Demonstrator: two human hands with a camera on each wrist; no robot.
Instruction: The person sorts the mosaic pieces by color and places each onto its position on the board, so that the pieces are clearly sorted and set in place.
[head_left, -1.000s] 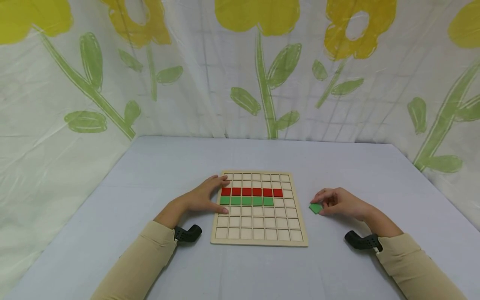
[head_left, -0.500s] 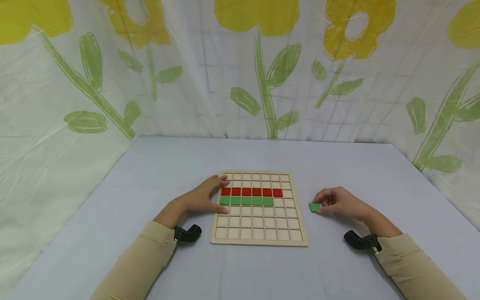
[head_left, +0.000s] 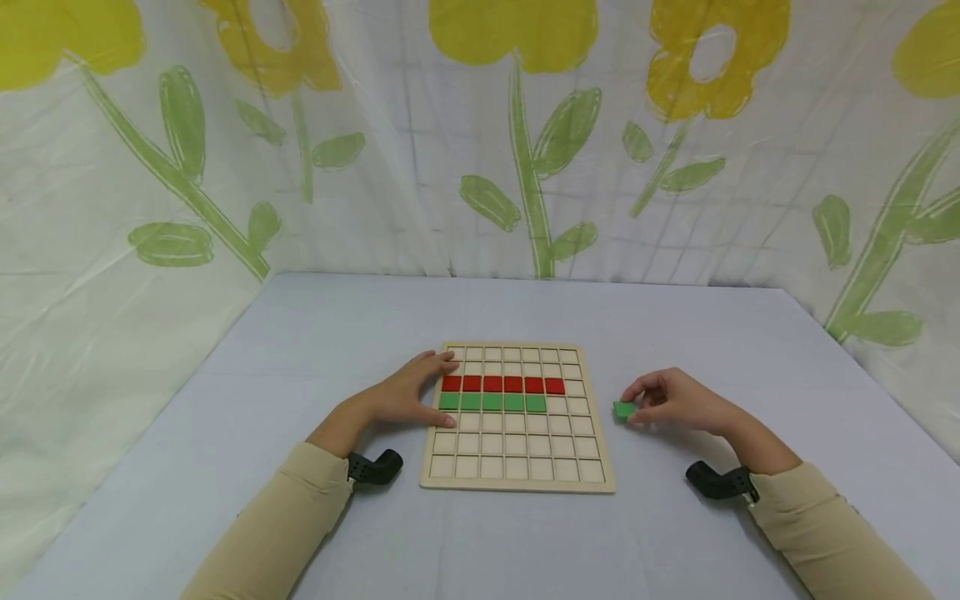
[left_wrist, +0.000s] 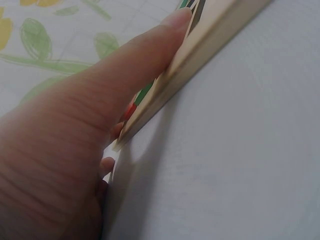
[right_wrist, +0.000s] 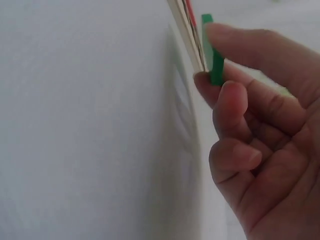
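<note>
A wooden grid board (head_left: 517,498) lies on the table, framed by a raised rim. One of its rows holds several red tiles (head_left: 492,384), and the row just nearer holds several green tiles (head_left: 492,402). My left hand (head_left: 408,392) rests on the board's left edge, fingers and thumb spread; in the left wrist view the thumb (left_wrist: 135,60) lies across the rim. Right of the board, my right hand (head_left: 678,404) pinches a small green square tile (head_left: 623,411) between thumb and fingers. The right wrist view shows that green tile (right_wrist: 216,65) edge-on, raised off the table.
A pale cloth covers the table (head_left: 337,325). Behind it hangs a white curtain (head_left: 375,192) printed with yellow flowers and green leaves. Black wrist mounts (head_left: 723,481) sit at both sleeve cuffs.
My right hand has moved slightly left and away from me with the green tile, which has turned in the fingers. The left hand and the board have stayed put.
</note>
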